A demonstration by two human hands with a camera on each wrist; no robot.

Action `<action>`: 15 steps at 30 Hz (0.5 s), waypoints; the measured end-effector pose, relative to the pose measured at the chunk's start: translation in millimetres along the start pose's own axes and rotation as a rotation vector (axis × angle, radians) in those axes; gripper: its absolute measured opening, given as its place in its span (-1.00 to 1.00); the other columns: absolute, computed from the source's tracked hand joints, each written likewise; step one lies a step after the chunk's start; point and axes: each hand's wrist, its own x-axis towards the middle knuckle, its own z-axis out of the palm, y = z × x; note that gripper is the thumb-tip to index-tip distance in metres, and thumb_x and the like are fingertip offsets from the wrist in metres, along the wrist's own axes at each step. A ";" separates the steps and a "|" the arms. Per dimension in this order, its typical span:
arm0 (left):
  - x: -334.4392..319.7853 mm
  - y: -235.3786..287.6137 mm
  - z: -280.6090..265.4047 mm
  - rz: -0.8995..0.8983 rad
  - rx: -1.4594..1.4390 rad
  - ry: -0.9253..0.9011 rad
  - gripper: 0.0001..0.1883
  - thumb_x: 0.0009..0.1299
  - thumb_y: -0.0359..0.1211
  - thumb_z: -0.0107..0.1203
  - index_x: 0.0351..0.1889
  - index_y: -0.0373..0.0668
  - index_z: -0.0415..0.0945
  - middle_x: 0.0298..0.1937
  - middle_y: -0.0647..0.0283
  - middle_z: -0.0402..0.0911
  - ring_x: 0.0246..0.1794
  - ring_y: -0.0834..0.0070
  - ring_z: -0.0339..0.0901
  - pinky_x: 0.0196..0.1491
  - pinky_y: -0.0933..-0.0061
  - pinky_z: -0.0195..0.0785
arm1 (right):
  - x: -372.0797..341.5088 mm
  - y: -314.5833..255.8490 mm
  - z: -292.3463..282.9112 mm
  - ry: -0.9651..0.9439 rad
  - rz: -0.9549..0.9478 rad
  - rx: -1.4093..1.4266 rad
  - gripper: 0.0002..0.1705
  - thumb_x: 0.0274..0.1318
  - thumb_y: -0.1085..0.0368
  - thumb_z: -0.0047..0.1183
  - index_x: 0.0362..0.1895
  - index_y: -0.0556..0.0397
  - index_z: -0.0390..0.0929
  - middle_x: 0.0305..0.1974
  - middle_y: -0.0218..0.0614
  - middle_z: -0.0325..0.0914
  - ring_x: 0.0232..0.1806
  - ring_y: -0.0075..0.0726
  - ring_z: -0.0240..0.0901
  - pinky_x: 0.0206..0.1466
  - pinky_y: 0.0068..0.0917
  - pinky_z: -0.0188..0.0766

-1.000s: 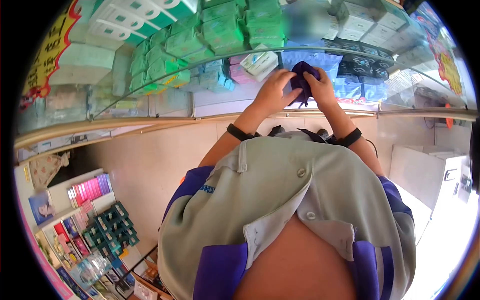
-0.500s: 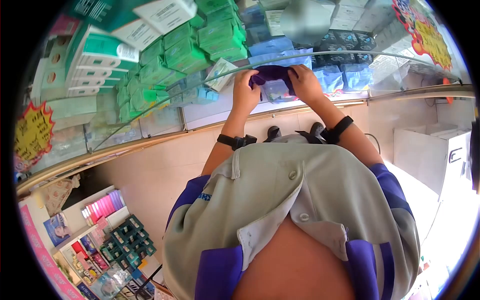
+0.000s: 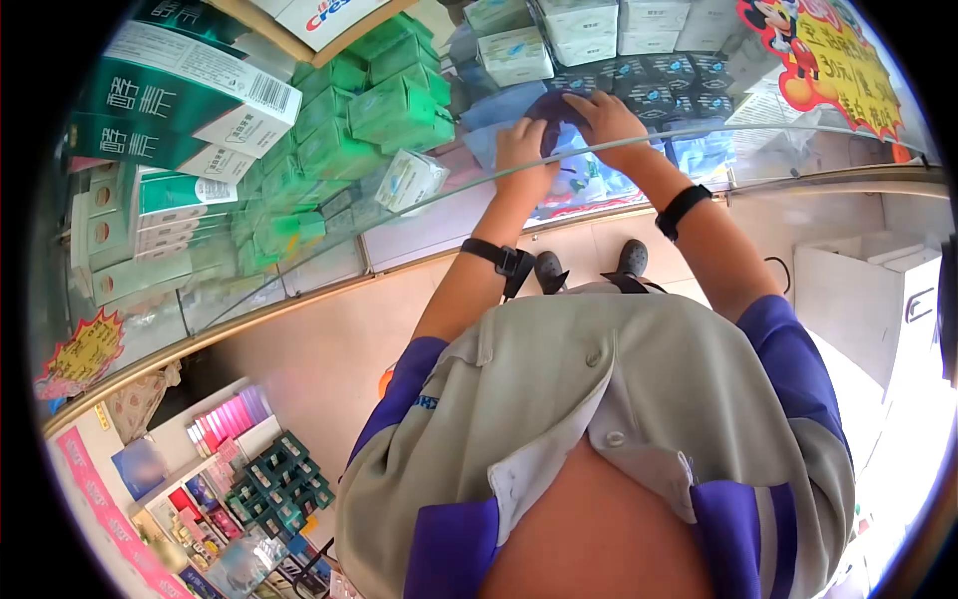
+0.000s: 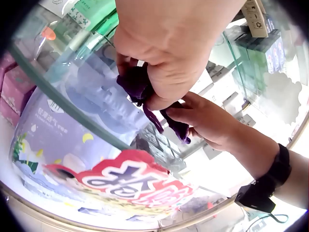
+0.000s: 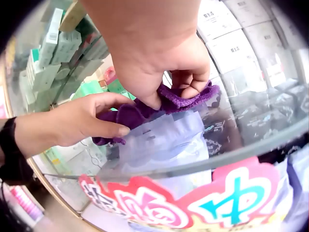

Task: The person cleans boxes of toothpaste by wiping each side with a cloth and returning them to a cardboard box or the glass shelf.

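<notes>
A dark purple cloth (image 3: 555, 106) with a terry-like surface is bunched between both hands over the glass counter. My left hand (image 3: 526, 152) pinches one end, thumb against the fingers. At the other end, the curled fingers and thumb of my right hand (image 3: 611, 122) grip the fabric; its fuzzy folds (image 5: 186, 101) show in the right wrist view. Below the cloth, pale blue-lilac packs (image 5: 164, 140) stand behind the glass. A thin strip of purple fabric dangles by the left thumb in the left wrist view.
The counter's glass edge (image 3: 439, 200) runs under the forearms. Green packs (image 3: 399, 115) and a white box (image 3: 411, 180) are to the left, black packs (image 3: 654, 90) to the right. Teal toothpaste boxes (image 3: 180, 95) are stacked farther left. A yellow price sign (image 3: 833, 65) stands at the right.
The cloth was bunched up one second ago, then stretched into an arc between the hands. Now both hands reach farther forward with it, low over the packs. The head view has shifted.
</notes>
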 end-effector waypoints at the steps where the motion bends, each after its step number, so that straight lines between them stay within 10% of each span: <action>1: -4.4 -0.6 2.4 0.006 -0.011 -0.061 -0.51 0.07 -0.46 0.27 0.03 -0.17 0.52 0.03 0.03 0.54 0.07 0.00 0.42 0.14 0.10 0.29 | -6.6 -7.0 -2.8 -0.052 0.078 -0.016 -0.41 0.04 0.33 0.10 0.25 -0.21 0.45 -0.11 -0.09 0.48 -0.01 0.08 0.45 0.09 -0.13 0.43; 13: -55.0 -25.7 -46.1 0.283 -0.130 -0.253 -0.66 -0.03 -0.59 0.12 -0.23 -0.23 0.57 -0.15 0.05 0.56 -0.13 -0.03 0.43 -0.02 0.05 0.34 | -65.4 -75.5 15.9 -0.209 0.295 -0.067 -0.55 0.00 0.29 0.10 0.07 -0.22 0.55 -0.09 -0.01 0.45 -0.04 0.15 0.50 -0.03 -0.02 0.52; 15: -55.3 -37.8 -58.8 0.309 -0.247 -0.549 -0.70 0.02 -0.62 0.08 -0.24 -0.27 0.58 -0.24 0.07 0.60 -0.18 0.12 0.54 -0.05 0.17 0.41 | -78.0 -95.9 24.1 -0.185 0.305 -0.005 -0.54 -0.06 0.34 0.08 0.03 -0.15 0.57 -0.21 0.01 0.47 -0.14 0.22 0.51 -0.07 -0.03 0.49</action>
